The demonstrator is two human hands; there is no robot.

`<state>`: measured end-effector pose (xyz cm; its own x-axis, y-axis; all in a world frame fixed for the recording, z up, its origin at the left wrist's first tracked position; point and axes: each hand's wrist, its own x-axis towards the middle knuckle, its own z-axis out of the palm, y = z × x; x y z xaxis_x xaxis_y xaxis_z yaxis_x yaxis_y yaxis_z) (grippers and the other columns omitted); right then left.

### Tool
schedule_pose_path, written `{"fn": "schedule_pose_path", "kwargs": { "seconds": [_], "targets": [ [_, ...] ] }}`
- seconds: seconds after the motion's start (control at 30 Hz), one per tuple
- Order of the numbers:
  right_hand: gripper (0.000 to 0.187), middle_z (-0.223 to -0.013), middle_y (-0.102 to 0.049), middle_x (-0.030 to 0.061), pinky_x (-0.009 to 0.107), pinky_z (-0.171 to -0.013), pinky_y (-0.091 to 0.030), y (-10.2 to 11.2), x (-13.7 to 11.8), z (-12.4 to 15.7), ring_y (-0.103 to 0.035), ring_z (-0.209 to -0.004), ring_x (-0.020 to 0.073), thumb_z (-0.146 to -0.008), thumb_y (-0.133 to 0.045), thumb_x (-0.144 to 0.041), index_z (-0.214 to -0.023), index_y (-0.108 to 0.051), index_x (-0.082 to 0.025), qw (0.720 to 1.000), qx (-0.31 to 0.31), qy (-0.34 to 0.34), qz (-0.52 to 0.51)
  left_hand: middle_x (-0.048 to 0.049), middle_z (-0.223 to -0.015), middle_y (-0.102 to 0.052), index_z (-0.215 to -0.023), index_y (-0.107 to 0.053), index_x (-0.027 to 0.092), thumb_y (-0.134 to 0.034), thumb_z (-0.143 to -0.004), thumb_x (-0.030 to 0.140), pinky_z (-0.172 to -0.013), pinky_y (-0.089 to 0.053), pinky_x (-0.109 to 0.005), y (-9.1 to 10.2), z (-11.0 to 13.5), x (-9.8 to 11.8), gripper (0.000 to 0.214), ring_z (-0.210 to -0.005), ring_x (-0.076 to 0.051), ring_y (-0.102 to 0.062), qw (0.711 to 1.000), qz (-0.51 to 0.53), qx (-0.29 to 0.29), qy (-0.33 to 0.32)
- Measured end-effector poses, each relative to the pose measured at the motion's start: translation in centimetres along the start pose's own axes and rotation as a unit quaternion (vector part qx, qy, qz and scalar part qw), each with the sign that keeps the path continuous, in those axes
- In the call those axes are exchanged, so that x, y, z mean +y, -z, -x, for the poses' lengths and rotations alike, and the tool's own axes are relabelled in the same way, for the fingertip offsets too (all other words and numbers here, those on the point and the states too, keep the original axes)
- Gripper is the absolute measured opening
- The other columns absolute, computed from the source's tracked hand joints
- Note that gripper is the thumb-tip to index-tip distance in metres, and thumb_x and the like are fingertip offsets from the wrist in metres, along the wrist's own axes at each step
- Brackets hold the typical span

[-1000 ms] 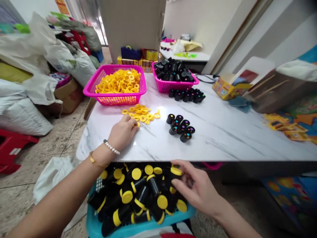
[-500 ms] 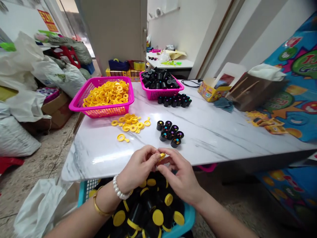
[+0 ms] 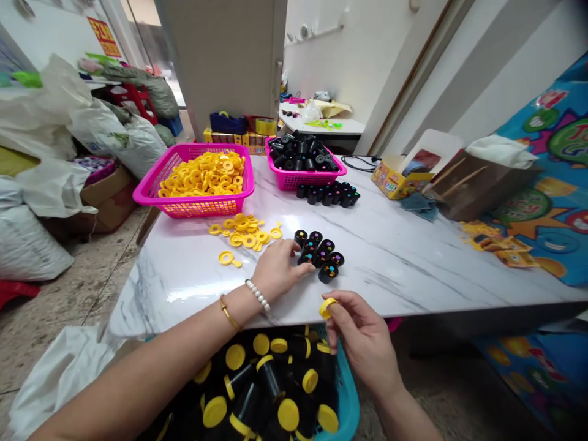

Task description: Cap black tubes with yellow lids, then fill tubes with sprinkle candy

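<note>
- On the white marble-patterned table (image 3: 413, 263), at the far right side, there is a yellow printed cardboard box (image 3: 395, 182) with its flap raised; a blue-grey cloth (image 3: 419, 207) lies just before it, and a brown paper bag (image 3: 473, 185) stands beside.
- A loose pile of flat yellow plastic rings with small tabs (image 3: 248, 236) lies left of the hands; one yellow tabbed ring (image 3: 225, 258) lies a little apart from it.
- A group of short black round plastic cups (image 3: 328, 273), with coloured dots in their tops, stands upright near the table's middle.
- The left hand (image 3: 278, 266) is at this group: its thumb and fingers are apart, around a cup on the left side; whether they press it, I cannot tell.
- The right hand (image 3: 365, 334) has thumb and finger clamped on a yellow round plastic piece (image 3: 326, 307), above the front edge.
- The left pink plastic basket (image 3: 202, 207) holds many yellow rings; the smaller pink plastic basket (image 3: 305, 180) holds black plastic cylinders.
- The blue-green plastic basket (image 3: 351, 401), below the front edge, holds black tubes with yellow caps (image 3: 271, 380).
- Right of the cups, the tabletop is open.
</note>
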<state>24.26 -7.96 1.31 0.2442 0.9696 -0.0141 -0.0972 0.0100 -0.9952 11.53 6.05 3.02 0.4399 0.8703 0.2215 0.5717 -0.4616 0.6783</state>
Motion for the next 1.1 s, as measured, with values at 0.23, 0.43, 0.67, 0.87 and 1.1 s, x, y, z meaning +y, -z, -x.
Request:
{"fn": "schedule_pose_path", "kwargs": {
  "seconds": [0.23, 0.43, 0.67, 0.87, 1.1],
  "targets": [
    [0.024, -0.068, -0.063, 0.0023, 0.024, -0.061, -0.05, 1.6, -0.3, 0.0, -0.059, -0.062, 0.0121, -0.084, -0.066, -0.033, -0.102, -0.072, -0.02, 0.993, -0.053, -0.067, -0.083, -0.0039, -0.089, -0.059, -0.086, -0.061, 0.019, -0.065, -0.077, 0.032, -0.075, -0.045, -0.031, 3.1, 4.4, -0.4, 0.016, -0.084, -0.019, -0.055, 0.997, -0.051, -0.028, -0.047],
    [0.019, -0.083, -0.062, 0.0016, 0.021, -0.052, -0.047, -0.2, -0.6, -1.0, -0.055, -0.059, 0.0093, -0.079, -0.071, -0.03, -0.096, -0.072, -0.023, 0.986, -0.093, -0.104, -0.091, -0.0026, -0.087, -0.06, -0.092, -0.058, 0.02, -0.066, -0.077, 0.025, -0.076, -0.044, -0.031, 5.5, 9.8, -2.0, 0.018, -0.084, -0.018, -0.054, 0.999, -0.041, 0.018, 0.012],
    [0.027, -0.068, -0.061, -0.0003, 0.021, -0.051, -0.046, -5.3, -1.6, -4.7, -0.051, -0.055, 0.0086, -0.069, -0.079, -0.033, -0.088, -0.069, -0.017, 0.983, -0.162, -0.069, 0.057, -0.0037, -0.087, -0.063, -0.095, -0.065, 0.019, -0.069, -0.079, 0.03, -0.081, -0.042, -0.034, 3.5, 9.8, -3.2, 0.019, -0.087, -0.02, -0.053, 0.997, -0.037, 0.066, -0.029],
    [0.017, -0.072, -0.061, -0.0001, 0.019, -0.046, -0.038, -6.7, -1.7, -6.2, -0.046, -0.053, 0.0069, -0.072, -0.077, -0.033, -0.078, -0.071, -0.018, 0.978, -0.154, -0.01, 0.14, -0.0029, -0.082, -0.06, -0.097, -0.068, 0.021, -0.071, -0.078, 0.035, -0.08, -0.041, -0.034, 3.6, 10.0, -3.6, 0.024, -0.085, -0.021, -0.052, 0.997, -0.043, 0.058, -0.032],
    [0.016, -0.066, -0.061, -0.002, 0.019, -0.047, -0.042, -7.0, -0.7, -6.0, -0.05, -0.052, 0.008, -0.078, -0.073, -0.032, -0.078, -0.064, -0.018, 0.982, -0.153, -0.044, 0.106, -0.0035, -0.079, -0.06, -0.093, -0.067, 0.02, -0.063, -0.084, 0.044, -0.079, -0.04, -0.034, 3.9, 10.0, -3.5, 0.026, -0.082, -0.021, -0.051, 0.997, -0.059, 0.039, -0.027]
  ]
}}
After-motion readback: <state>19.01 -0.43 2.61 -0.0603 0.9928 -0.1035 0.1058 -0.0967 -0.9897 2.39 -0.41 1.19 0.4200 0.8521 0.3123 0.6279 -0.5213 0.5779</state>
